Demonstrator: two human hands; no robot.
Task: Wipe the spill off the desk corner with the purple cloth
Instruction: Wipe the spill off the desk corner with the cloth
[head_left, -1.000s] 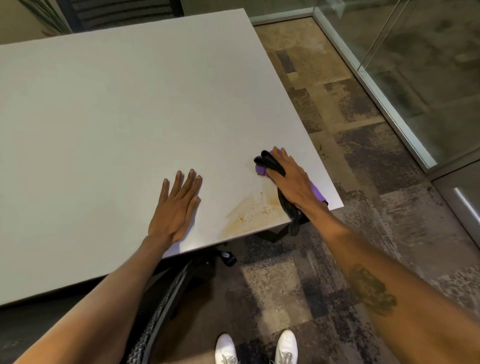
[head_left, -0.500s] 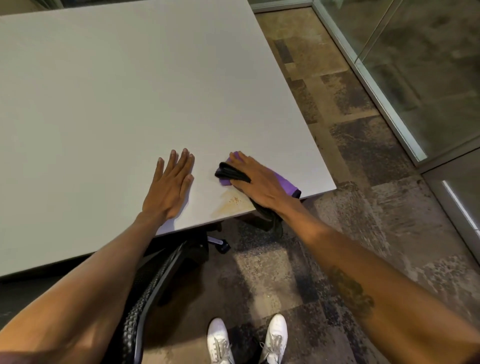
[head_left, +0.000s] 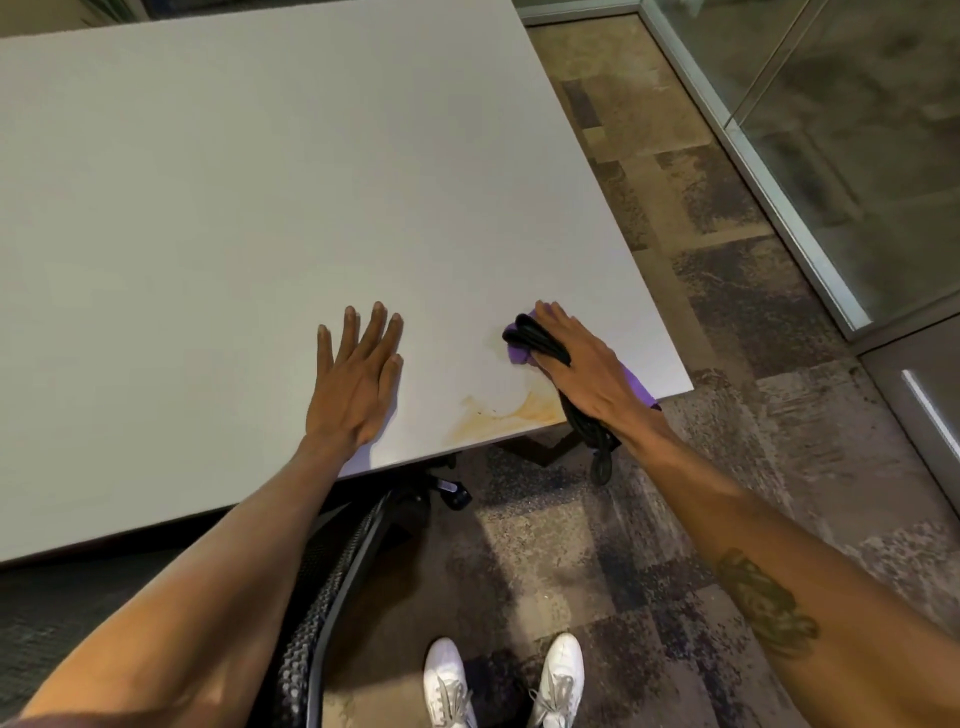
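Observation:
An orange-brown spill (head_left: 506, 415) smears the near right corner of the white desk (head_left: 260, 182), right at its front edge. My right hand (head_left: 582, 371) presses flat on the purple cloth (head_left: 635, 382), which has a black strip bunched at its far end and hanging off the desk edge. The cloth lies just right of and behind the spill. My left hand (head_left: 358, 379) rests flat on the desk, fingers spread, left of the spill and holding nothing.
A black mesh office chair (head_left: 332, 587) stands under the desk's front edge, its caster (head_left: 457, 493) showing. Patterned carpet (head_left: 727, 364) runs along the right, bounded by a glass partition (head_left: 857, 130). My white shoes (head_left: 504, 680) are below.
My right hand swept the cloth left across the spill, then back to the right. The spill is thinner and more smeared than a second ago. The left hand stayed put.

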